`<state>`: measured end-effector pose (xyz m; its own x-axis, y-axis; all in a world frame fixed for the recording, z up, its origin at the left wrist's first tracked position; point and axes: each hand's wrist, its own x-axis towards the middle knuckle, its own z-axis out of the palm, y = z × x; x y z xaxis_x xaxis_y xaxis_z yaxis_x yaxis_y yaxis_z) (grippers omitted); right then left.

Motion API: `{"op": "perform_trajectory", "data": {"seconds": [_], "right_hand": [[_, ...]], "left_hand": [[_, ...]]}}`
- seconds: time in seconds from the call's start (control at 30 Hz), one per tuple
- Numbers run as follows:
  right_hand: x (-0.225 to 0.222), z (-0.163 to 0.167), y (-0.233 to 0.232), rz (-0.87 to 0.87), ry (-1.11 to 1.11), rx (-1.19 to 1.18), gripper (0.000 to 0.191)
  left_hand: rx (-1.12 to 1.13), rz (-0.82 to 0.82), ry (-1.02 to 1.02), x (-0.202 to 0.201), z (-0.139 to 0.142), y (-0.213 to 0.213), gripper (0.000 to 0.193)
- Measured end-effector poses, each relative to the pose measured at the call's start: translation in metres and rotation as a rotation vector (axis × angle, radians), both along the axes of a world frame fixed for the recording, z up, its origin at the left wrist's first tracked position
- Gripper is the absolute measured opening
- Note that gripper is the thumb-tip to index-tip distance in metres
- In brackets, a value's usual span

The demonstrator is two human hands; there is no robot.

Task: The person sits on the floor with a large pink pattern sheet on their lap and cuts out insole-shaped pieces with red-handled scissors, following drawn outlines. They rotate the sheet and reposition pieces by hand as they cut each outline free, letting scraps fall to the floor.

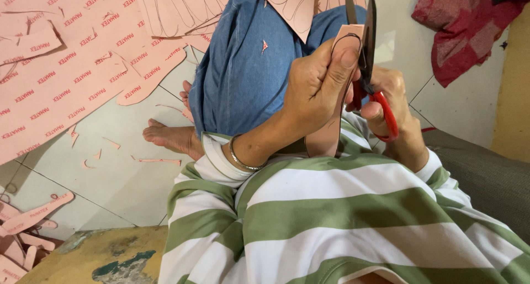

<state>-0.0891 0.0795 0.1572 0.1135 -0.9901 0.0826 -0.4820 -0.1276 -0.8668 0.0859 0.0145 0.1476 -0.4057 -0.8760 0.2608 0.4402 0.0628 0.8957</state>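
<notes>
You are mid-cut: your left hand (pixel 314 80) grips the pink cutout (pixel 326 135) above your lap, thumb pressed on its top, while your right hand (pixel 389 104) is closed through the red handles of the scissors (pixel 367 46). Next, turn the piece along its drawn curve. Scraps (pixel 110 143) litter the tiled floor (pixel 110 179); your knee crowds the blades.

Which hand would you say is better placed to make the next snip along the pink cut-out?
Probably the right hand: its fingers grip the red-handled scissors, blades at the pink cut-out, which the left hand holds.
</notes>
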Motion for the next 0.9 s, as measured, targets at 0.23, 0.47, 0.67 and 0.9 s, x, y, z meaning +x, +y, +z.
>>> {"op": "perform_trajectory", "data": {"seconds": [0.23, 0.47, 0.67, 0.9], "right_hand": [[-0.017, 0.01, -0.003, 0.049, -0.055, 0.076, 0.09], [-0.046, 0.026, 0.001, 0.064, 0.037, 0.198, 0.09], [-0.021, 0.007, 0.0, -0.041, -0.268, 0.155, 0.097], [0.014, -0.028, 0.001, -0.101, -0.412, 0.092, 0.099]], "left_hand": [[-0.043, -0.078, -0.027, 0.005, 0.004, -0.005, 0.036], [-0.216, -0.244, -0.174, 0.019, 0.003, -0.025, 0.035], [0.513, -0.771, 0.258, 0.048, 0.033, -0.058, 0.045], [0.213, -0.549, 0.502, 0.008, 0.002, -0.033, 0.059]]}}
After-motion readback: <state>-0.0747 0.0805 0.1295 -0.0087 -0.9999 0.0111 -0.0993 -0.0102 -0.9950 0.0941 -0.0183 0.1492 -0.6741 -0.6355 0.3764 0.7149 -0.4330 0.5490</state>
